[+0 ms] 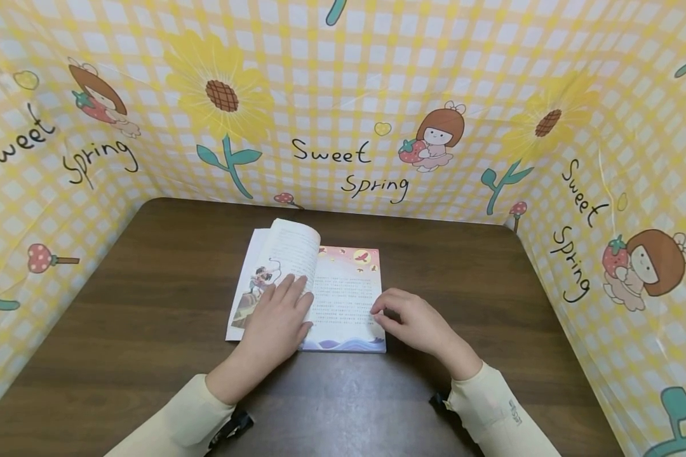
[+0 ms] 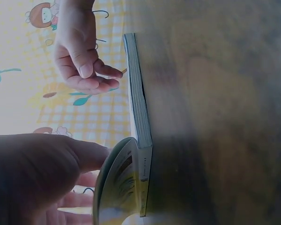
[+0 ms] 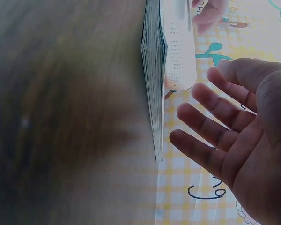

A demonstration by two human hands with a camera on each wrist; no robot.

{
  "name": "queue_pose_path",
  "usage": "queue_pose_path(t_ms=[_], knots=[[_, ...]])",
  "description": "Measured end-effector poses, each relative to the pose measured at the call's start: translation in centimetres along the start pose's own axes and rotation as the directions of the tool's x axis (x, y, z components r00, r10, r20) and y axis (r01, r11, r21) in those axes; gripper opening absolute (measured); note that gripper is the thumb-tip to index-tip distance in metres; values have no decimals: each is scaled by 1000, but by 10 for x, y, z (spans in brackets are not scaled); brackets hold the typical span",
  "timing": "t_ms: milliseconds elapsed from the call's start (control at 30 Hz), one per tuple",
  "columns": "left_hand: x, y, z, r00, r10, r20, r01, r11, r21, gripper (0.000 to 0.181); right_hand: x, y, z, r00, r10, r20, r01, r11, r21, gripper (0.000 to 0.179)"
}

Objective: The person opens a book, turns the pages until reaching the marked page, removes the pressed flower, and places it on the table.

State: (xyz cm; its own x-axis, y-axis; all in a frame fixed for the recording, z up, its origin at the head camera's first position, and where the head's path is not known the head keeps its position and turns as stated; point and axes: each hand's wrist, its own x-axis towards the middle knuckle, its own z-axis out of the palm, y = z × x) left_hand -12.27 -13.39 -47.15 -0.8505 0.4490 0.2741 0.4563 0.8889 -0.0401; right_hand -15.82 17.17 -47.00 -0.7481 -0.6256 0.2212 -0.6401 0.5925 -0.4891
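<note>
An open book lies on the table, its right page printed with small text, red birds at the top and blue waves along the bottom. Its left leaf, with text and a drawing of an archer, bulges up in a curve. My left hand rests flat over this leaf near the spine, fingers extended. By the book's right edge is my right hand, its fingers loosely bent with nothing between them. In the right wrist view, the right hand's fingers are spread above the page block.
The dark wooden table extends around the book. A yellow checked cloth with flowers, figures and lettering stands as a wall behind and on both sides.
</note>
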Motion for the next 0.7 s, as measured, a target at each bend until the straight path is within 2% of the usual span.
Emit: queue_pose_path(t_ms=[100, 267, 533, 700], knots=[[0, -1, 1, 999, 30, 19, -30, 999, 13, 47, 0, -1, 0, 1000, -16, 14, 17, 1000, -15, 9], [-1, 0, 2, 999, 30, 33, -31, 999, 30, 42, 1, -4, 3, 998, -42, 54, 43, 999, -22, 14], [-3, 1, 1, 1000, -2, 31, 1, 1000, 18, 41, 0, -7, 8, 991, -13, 134, 17, 999, -32, 25], [-3, 2, 1, 999, 1, 33, -1, 1000, 7, 42, -1, -8, 11, 982, 12, 190, 2, 997, -73, 40]])
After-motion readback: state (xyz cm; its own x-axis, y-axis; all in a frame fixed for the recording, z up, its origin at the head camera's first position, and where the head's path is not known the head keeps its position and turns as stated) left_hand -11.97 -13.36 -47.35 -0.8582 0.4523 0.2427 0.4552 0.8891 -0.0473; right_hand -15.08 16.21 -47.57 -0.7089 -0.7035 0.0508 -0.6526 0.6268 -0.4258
